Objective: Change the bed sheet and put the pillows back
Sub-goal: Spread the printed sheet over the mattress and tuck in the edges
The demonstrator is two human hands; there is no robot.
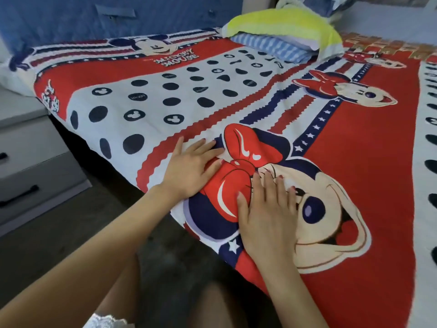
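A red, white and navy cartoon-mouse bed sheet [354, 174] lies spread over the bed. My left hand [191, 166] rests flat on it near the bed's near edge, fingers straight and spread. Beside it, my right hand [267, 209] presses flat on the printed red bow and mouse face, fingers straight. At the head of the bed lies a blue striped pillow [274, 47] with a yellow-green and white cloth [283, 23] draped over it. Another blue-patterned pillow [324, 5] shows partly behind, at the top edge.
A grey bedside drawer unit [28, 157] with dark handles stands left of the bed. A blue padded headboard [94, 17] runs along the back. Dark floor [71, 223] lies between the drawers and the bed. My knees are at the bottom edge.
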